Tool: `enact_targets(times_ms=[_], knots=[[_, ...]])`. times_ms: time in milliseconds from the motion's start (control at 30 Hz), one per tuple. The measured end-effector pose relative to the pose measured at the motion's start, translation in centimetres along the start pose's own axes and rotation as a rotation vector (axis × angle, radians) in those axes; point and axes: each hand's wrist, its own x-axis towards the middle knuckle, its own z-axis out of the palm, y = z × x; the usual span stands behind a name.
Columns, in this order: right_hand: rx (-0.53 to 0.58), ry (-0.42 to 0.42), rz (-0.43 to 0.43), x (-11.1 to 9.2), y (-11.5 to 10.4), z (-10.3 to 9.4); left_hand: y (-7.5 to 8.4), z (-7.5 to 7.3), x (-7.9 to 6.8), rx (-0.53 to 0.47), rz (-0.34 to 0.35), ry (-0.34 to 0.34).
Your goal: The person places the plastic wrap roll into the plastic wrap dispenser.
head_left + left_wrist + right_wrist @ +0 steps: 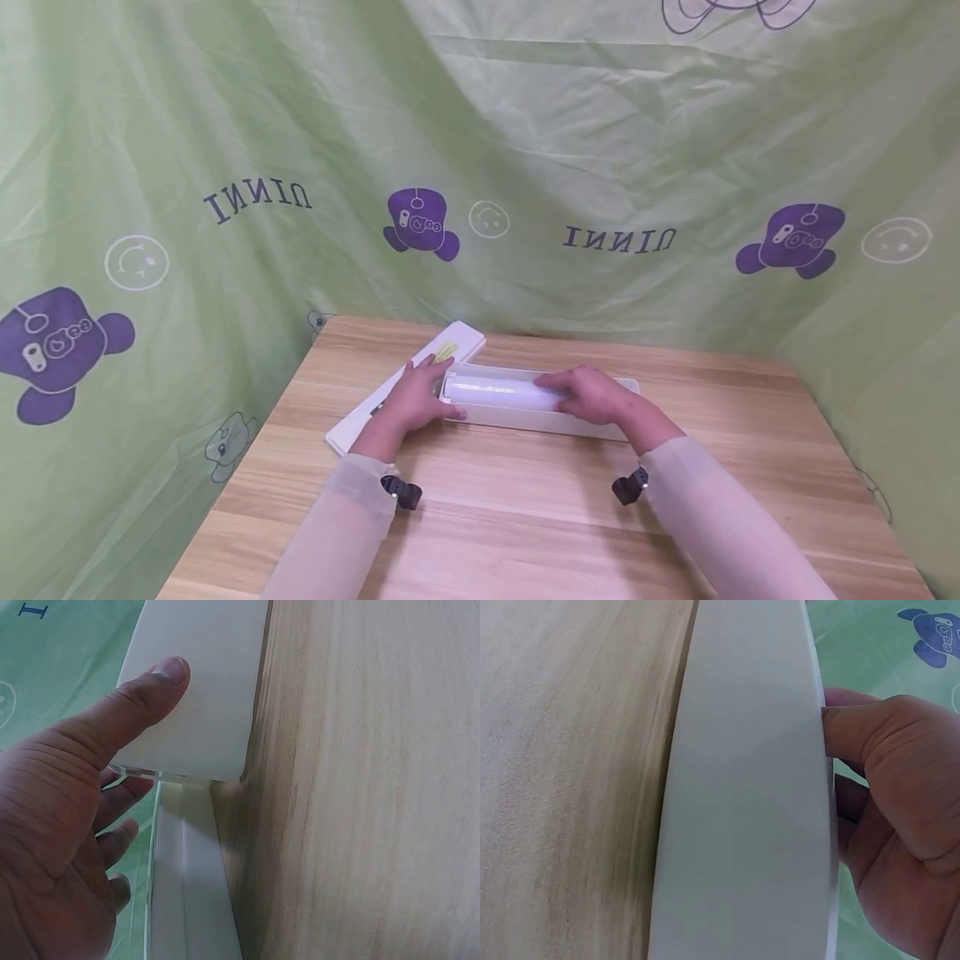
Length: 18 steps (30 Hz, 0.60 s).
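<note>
A long white open box [525,418] lies across the table, and a shiny whitish roll, apparently plastic wrap [491,390], lies lengthwise inside it. My left hand [414,400] grips the box's left end; in the left wrist view its thumb [146,694] presses flat on the near wall, with the other fingers around the end. My right hand [597,395] reaches into the box from above, thumb and fingers around the roll's right part. In the right wrist view the box wall [742,787] hides the fingertips.
A long white lid [465,337] with a yellow-green mark lies slanted on the wooden table [510,508], behind and left of the box, partly covered by my left hand. Green printed cloth [525,150] hangs around the table's back and sides. Black wrist cameras hang below both sleeves.
</note>
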Motion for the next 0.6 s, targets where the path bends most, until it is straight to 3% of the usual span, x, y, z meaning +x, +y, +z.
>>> enact_targets(times_ms=[300,600], knots=[[0.005,0.012,-0.016,0.0,0.45,0.15,0.21,0.06,0.06,0.009,-0.023,0.006],[0.013,0.026,0.083,-0.33,-0.1,-0.76,0.22,0.08,0.01,0.005,-0.03,0.002]])
